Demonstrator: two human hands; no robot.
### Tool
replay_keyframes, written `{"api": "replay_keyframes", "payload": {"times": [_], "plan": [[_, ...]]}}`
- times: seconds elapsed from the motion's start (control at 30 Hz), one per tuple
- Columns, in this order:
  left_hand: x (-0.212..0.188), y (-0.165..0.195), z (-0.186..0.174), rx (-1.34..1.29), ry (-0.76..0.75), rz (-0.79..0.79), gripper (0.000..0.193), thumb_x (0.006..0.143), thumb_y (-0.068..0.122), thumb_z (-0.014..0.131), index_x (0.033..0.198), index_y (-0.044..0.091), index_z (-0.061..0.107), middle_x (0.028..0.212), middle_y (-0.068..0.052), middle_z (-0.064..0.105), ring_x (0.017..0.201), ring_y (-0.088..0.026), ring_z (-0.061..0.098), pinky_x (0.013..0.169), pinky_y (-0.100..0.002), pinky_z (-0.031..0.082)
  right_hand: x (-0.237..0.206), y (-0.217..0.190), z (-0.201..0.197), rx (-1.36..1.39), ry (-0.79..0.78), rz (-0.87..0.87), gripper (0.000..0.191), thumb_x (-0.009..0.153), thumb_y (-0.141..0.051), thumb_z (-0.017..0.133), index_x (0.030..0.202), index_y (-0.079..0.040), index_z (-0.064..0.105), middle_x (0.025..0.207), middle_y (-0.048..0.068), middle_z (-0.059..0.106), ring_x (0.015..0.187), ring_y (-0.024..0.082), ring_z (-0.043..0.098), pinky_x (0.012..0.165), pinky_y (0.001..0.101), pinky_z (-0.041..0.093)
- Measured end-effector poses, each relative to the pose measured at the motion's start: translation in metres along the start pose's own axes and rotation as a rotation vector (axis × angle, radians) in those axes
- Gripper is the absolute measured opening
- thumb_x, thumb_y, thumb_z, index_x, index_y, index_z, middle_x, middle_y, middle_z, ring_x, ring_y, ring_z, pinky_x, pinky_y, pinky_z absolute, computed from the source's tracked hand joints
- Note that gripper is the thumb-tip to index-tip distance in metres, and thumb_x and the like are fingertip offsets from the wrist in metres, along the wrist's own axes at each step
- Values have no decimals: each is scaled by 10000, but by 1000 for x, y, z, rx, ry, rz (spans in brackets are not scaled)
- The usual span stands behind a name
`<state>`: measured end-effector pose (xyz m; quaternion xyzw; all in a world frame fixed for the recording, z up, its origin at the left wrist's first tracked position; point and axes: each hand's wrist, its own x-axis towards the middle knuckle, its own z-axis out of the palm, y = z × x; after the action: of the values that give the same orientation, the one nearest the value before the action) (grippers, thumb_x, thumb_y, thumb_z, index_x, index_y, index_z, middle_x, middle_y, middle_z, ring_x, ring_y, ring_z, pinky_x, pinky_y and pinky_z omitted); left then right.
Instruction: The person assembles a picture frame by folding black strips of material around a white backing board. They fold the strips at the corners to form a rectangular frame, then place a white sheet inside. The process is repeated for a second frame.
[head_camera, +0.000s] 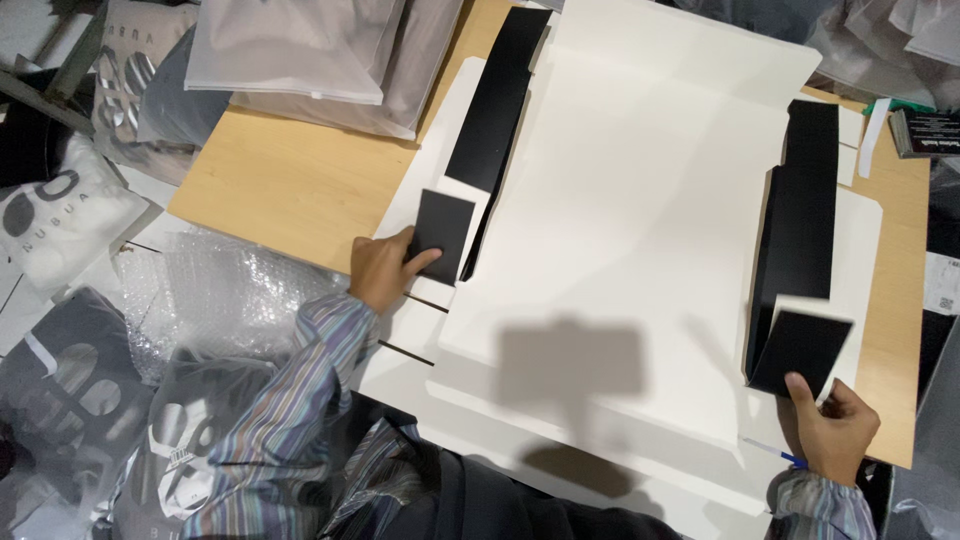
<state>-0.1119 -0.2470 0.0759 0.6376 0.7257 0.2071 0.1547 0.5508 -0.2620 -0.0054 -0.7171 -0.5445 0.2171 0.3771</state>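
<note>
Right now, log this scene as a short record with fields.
Surface: light wooden table
Main item: large flat white cardboard sheet with black side panels
Left hand: fingers on the small black square flap at the left edge
Right hand: fingertips on the black flap at the right edge
Nearby: bubble wrap, frosted plastic garment bags

Both hands (385, 268) on black flaps (442, 235)
</note>
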Motion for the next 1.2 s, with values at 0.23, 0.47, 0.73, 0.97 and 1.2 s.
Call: {"api": "replay_keyframes", "payload": {"times": [0.23,0.47,0.73,0.97,1.2], "plan": [[8,30,-5,463,167,92,533,893,545,744,1070,51,651,585,-59,607,581,-238,582,723,-443,366,-5,-37,11,-695,45,-205,564,1102,-475,676,845,24,626,598,148,604,583,312,592,555,432,472],[-22,51,4,333,424,817,168,882,256,741,1024,169,720,842,49,642,920,-158,661,1099,-634,290,-47,-114,-10,-698,60,-702,183,1083,-227,672,1062,-46,652,895,110,660,790,287,653,649,370,503],[-16,53,29,53,180,929,142,889,163,819,1019,125,776,858,10,741,822,-107,670,1209,-556,424,-51,-165,-4,-554,91,-893,161,887,-189,760,1006,-90,719,960,104,658,865,272,626,740,394,532],[-25,39,45,20,196,973,83,866,199,825,900,161,759,935,-5,782,964,-142,720,1190,-543,411,-40,-139,1,-248,0,-993,110,864,-92,822,929,-52,743,869,32,721,672,181,539,574,308,439],[-30,24,50,236,279,1066,343,946,262,759,1287,280,728,1305,45,669,1267,-202,537,1222,-511,416,-31,-135,-8,-371,-164,-986,69,836,-157,824,885,-151,777,825,-38,730,609,150,473,550,314,406]]}}
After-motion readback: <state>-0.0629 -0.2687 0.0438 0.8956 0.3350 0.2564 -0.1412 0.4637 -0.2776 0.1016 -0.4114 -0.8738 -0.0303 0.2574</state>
